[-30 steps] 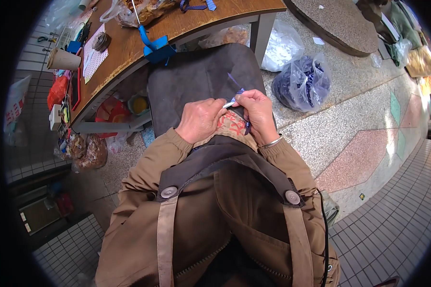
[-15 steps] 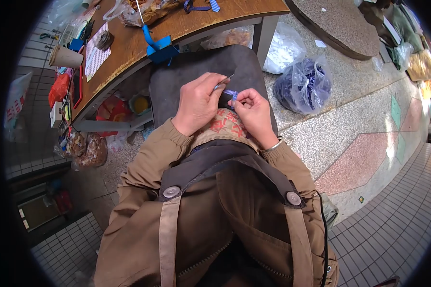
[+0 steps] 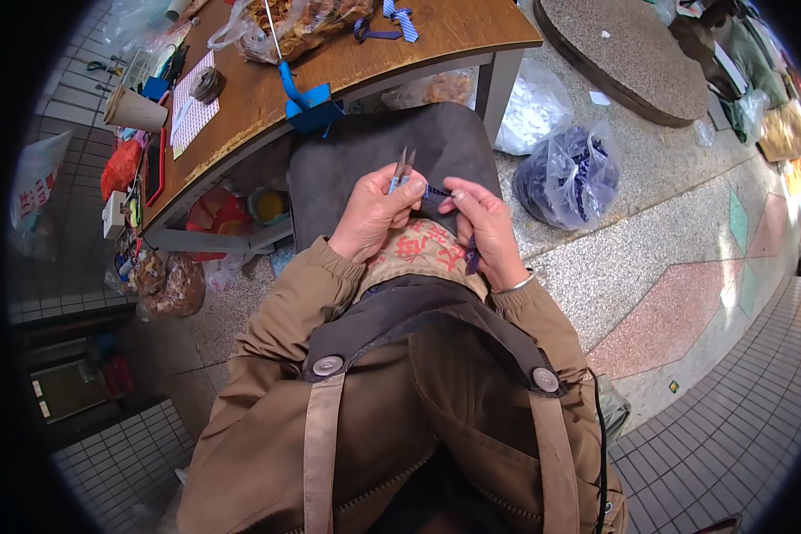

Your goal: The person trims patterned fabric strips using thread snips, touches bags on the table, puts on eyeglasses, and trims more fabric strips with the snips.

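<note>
My left hand (image 3: 376, 212) is closed on small thread snips (image 3: 400, 169), whose two pointed blades stick up past the fingers and stand slightly apart. A narrow dark-blue strip of cloth (image 3: 436, 190) runs between my two hands. My right hand (image 3: 489, 230) pinches this strip with thumb and forefinger, and its dark end (image 3: 473, 255) hangs below the palm. Both hands are over my lap, above a beige cloth (image 3: 418, 251) with red characters. Beyond them is a dark padded seat (image 3: 365, 142).
A wooden table (image 3: 436, 44) stands ahead, with a blue holder (image 3: 313, 109) at its edge and striped blue ties (image 3: 402, 22) on top. On the floor at right sit a bag of dark-blue pieces (image 3: 568, 178) and a white bag (image 3: 534, 107). A paper cup (image 3: 138, 110) is at left.
The snips have turned in my left hand, from lying across the fingers to pointing upward. My right hand has shifted slightly, and the strip now hangs below it. The view has tilted a little.
</note>
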A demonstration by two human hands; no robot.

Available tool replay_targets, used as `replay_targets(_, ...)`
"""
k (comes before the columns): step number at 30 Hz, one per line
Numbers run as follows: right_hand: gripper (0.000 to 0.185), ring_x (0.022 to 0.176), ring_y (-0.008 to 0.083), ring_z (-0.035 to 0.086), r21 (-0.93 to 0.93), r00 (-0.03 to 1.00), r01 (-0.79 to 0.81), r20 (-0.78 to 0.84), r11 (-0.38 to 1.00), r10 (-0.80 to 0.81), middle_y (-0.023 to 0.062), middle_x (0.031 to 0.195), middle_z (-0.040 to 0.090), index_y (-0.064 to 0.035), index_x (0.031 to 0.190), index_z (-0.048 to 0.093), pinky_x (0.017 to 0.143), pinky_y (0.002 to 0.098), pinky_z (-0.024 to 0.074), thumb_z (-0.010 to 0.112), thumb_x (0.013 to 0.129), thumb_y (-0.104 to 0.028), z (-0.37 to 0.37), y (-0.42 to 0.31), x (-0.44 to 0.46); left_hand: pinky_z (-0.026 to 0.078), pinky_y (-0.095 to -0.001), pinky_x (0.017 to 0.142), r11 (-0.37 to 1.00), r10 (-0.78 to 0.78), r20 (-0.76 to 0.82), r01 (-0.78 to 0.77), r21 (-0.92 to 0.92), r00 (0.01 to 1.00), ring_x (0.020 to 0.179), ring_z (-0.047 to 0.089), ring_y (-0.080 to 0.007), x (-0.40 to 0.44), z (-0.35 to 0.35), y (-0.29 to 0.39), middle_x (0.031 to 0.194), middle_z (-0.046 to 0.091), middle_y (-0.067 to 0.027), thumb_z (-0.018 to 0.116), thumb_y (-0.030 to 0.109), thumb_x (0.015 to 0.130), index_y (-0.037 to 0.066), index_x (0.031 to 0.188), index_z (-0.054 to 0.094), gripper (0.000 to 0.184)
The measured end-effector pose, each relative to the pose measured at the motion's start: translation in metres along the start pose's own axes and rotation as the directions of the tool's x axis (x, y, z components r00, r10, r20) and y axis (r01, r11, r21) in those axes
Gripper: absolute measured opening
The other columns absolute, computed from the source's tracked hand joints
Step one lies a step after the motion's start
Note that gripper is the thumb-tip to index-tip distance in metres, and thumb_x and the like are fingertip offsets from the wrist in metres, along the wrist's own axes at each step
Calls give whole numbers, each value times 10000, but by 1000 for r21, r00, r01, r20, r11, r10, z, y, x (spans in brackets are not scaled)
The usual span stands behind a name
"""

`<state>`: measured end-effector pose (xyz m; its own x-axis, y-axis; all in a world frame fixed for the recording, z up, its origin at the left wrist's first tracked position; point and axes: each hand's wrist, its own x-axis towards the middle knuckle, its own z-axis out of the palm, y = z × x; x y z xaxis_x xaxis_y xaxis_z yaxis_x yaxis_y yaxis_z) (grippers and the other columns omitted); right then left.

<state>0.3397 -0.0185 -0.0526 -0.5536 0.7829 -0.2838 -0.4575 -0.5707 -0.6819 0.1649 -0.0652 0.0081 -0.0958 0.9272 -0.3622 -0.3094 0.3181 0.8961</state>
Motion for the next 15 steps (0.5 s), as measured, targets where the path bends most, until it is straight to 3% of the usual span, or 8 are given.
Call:
replay_targets(1,257,467,46,356,159,990,-133,75,978,123,102,876,638,26,1142,602,405,183,275,571,916,-92,-2,-2,0,297,-148,479,996,2,20,-1,-84,1000,547,385,-32,1,-2,-2,745,546,-34,633,124,912,40,946,590,100)
replay_targets(6,285,464,42,353,284,955,-227,254,932,155,120,863,634,34,1177,571,387,173,247,548,959,-149,-4,2,1,306,-158,480,996,47,-12,-48,-81,999,545,384,-38,4,-2,-10,748,543,-35,658,143,898,34,971,583,150)
replay_targets(12,290,452,43,341,394,950,-250,277,885,145,111,854,627,36,1169,578,389,177,246,571,950,-154,-3,3,-2,362,-159,516,988,156,-48,-156,0,987,561,430,-46,5,-1,-16,747,580,-19,650,96,878,38,938,603,96)
replay_targets(15,256,456,46,346,342,937,-289,291,894,192,110,854,621,33,1127,587,389,179,244,568,952,-153,-4,8,-1,403,-177,578,880,366,-61,-324,348,928,605,470,-64,2,5,-19,772,598,-16,637,78,871,27,919,610,75)
